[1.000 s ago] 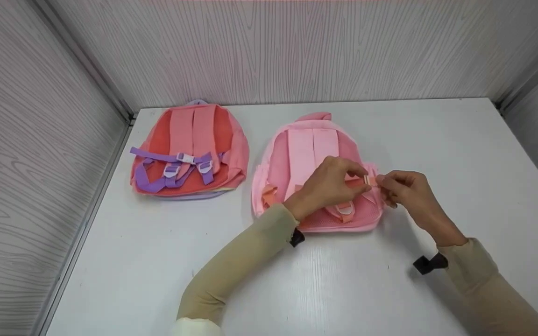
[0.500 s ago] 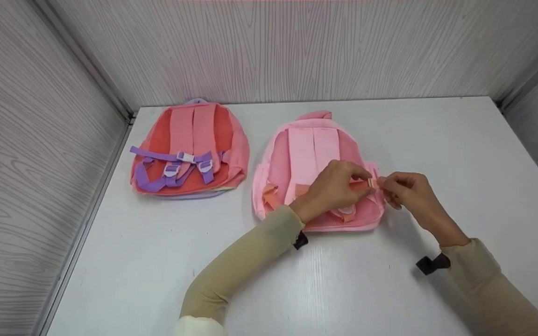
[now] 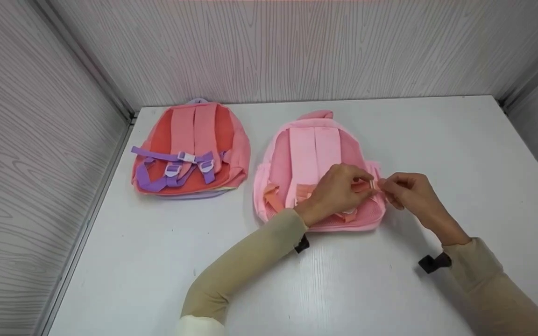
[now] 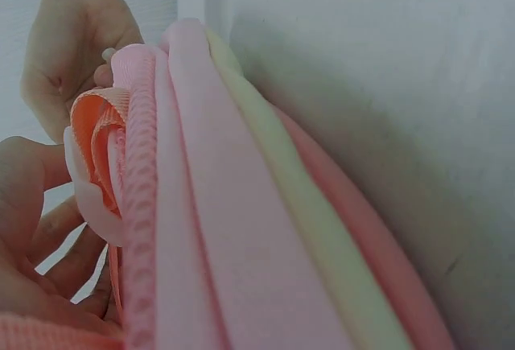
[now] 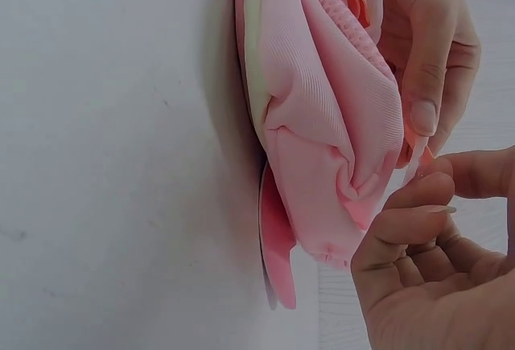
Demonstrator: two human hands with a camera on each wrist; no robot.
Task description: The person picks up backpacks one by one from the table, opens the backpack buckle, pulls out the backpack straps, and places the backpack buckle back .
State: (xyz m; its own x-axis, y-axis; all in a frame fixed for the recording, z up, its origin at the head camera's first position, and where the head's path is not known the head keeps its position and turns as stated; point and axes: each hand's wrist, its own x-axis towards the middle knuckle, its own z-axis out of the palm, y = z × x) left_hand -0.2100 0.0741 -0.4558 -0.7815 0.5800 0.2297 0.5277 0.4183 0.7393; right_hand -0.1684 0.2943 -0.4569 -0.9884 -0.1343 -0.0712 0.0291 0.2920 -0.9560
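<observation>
Where both hands [image 3: 341,189] [image 3: 408,192] pinch, the buckle [image 5: 415,160] is mostly hidden.

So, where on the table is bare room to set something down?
The table is bare in front of the red bag, left of the left sleeve, and behind the right hand, right of the pink bag. Crowded: the pink bag's right side, where the left hand is too.

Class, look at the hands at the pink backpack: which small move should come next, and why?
Probably a gentle tug by the right grip on the orange strap, the left grip steadying the pale buckle: both pinch there, close together, and whether it is fastened is hidden.
</observation>
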